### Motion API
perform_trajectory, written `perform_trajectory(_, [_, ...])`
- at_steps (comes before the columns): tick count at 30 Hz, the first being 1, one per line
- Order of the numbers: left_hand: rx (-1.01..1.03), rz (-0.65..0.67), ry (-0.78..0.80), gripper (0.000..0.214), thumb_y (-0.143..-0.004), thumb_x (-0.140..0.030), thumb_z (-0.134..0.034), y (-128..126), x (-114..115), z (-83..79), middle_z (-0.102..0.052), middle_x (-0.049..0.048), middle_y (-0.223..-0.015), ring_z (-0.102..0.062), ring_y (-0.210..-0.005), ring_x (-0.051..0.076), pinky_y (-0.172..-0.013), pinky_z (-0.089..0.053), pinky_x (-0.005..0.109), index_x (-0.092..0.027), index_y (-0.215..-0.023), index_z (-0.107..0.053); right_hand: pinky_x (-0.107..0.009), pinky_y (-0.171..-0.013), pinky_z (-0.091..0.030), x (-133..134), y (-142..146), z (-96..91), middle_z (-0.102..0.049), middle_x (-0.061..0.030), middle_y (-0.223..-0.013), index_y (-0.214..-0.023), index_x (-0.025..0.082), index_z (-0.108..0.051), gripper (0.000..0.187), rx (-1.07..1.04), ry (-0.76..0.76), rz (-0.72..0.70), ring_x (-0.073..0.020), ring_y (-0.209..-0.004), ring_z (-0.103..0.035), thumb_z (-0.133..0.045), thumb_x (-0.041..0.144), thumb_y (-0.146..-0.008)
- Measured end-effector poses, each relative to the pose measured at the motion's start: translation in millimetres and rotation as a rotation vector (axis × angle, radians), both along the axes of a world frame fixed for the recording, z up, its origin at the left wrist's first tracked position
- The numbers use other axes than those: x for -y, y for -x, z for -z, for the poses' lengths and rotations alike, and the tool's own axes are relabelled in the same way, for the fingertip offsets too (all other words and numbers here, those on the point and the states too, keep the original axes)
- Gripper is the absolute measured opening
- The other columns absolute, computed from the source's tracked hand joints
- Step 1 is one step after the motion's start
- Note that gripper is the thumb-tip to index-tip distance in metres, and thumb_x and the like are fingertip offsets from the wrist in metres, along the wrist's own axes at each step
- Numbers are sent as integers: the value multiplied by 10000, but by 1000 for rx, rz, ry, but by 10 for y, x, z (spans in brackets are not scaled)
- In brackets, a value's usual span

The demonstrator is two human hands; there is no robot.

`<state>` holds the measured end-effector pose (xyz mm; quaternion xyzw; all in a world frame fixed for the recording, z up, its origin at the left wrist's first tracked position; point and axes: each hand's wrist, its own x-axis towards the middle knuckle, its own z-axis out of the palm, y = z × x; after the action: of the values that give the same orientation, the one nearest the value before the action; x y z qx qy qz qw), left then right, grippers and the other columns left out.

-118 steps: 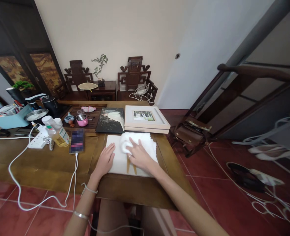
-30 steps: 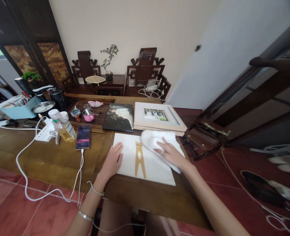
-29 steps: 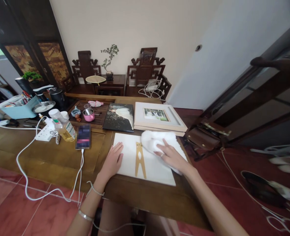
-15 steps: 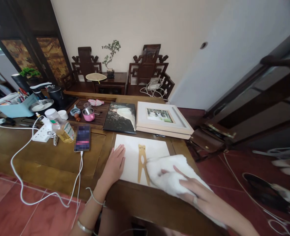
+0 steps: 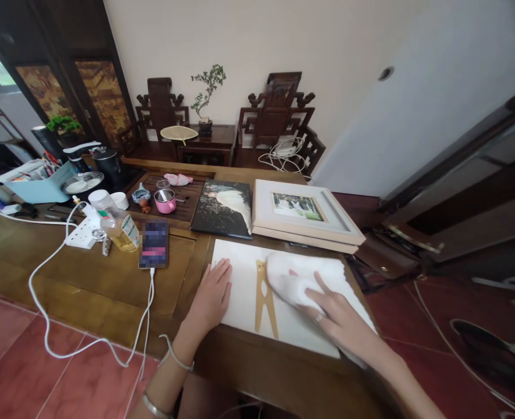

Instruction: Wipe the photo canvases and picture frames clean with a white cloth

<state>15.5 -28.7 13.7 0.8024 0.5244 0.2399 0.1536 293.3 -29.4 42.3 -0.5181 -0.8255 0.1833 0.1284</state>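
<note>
A white board [image 5: 242, 291] lies on the table before me, with a tan, clothes-peg-shaped figure with a cat-like head [image 5: 264, 297] on its face. My left hand [image 5: 216, 291] rests flat on the board's left edge, fingers stretched out and holding nothing. My right hand [image 5: 333, 311] presses a white cloth [image 5: 292, 273] onto the right part of the board, just beside the figure. The cloth is bunched under the fingers and slightly blurred; it covers the board's upper right part.
Behind the board lie a dark photo panel [image 5: 224, 209] and stacked picture frames [image 5: 305, 215]. To the left are a phone [image 5: 154, 244] on a cable, an oil-like bottle [image 5: 120, 227], a power strip [image 5: 82, 233] and a pink cup [image 5: 165, 201]. A brown bag [image 5: 383, 250] hangs at the right.
My right hand has slid the cloth up the board, away from me, uncovering the board's lower right part. My left hand stays on the left edge. The whole view has shifted slightly.
</note>
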Motion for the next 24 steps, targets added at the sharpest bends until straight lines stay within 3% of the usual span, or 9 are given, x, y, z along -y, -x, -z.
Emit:
perform_trajectory(3, [-14,0,-4,428,-940,-194,-288,-5,1,11,-391,125,-1448,-293,-1377,214,-1135,-243,493,-133,-1351,-386,-459,-905,-468,402,-181,-50,-598,-118,-1235,-976,245,-645,357,12,124,58,-355,-1210,-482,-444,486,-807])
perform_trajectory(7, [-20,1,-10,428,-942,-202,-288,-7,-8,31,-393,130,-1446,-293,-1377,216,-1132,-248,494,-132,-1352,-387,-422,-884,-496,582,-346,-132,-666,-123,-1107,-936,267,-675,383,-34,300,109,-334,-1038,-609,-512,556,-745])
perform_trajectory(11, [-1,9,-25,429,-942,-208,-294,3,-22,49,-393,127,-1447,-295,-1376,217,-1127,-252,501,-153,-1357,-386,-449,-866,-485,178,-168,-160,-697,-105,-963,-843,231,-659,386,-132,213,216,-333,-965,-616,-470,557,-761])
perform_trajectory(14, [16,16,-11,431,-941,-205,-296,20,-32,56,-389,122,-1450,-289,-1379,213,-1132,-241,497,-150,-1359,-387,-464,-857,-462,-244,175,-149,-674,-63,-788,-732,219,-573,350,-176,76,143,-288,-839,-616,-378,482,-854])
perform_trajectory(16, [31,17,-6,432,-939,-200,-301,34,-40,64,-394,121,-1447,-293,-1378,208,-1134,-237,495,-146,-1358,-389,-507,-936,-396,-433,413,-124,-650,-39,-724,-740,215,-534,301,-175,-40,87,-257,-781,-621,-329,377,-890])
perform_trajectory(18, [52,21,-16,431,-937,-196,-307,47,-49,78,-402,116,-1443,-298,-1375,201,-1133,-238,494,-156,-1358,-392,-574,-1025,-266,-481,590,-83,-669,-71,-825,-805,195,-547,229,-95,-140,-13,-277,-945,-614,-337,253,-876])
perform_trajectory(20, [69,24,-24,430,-936,-195,-311,57,-59,93,-409,111,-1439,-304,-1373,197,-1130,-246,492,-166,-1357,-395,-619,-1055,-168,-367,677,-40,-651,-147,-1043,-888,158,-572,206,-3,-197,-126,-319,-1214,-469,-376,159,-825])
perform_trajectory(22, [75,20,-27,428,-936,-199,-316,64,-67,107,-412,113,-1437,-313,-1369,195,-1129,-253,484,-163,-1353,-403,-634,-1065,-134,-117,680,-16,-567,-207,-1228,-926,124,-587,238,42,-217,-225,-334,-1351,-272,-403,105,-777])
perform_trajectory(24, [77,13,-32,425,-935,-206,-323,69,-74,117,-416,118,-1433,-322,-1364,197,-1129,-254,480,-158,-1347,-413,-622,-1086,-111,207,633,-32,-491,-223,-1327,-903,114,-598,244,43,-218,-302,-322,-1383,-187,-410,79,-752])
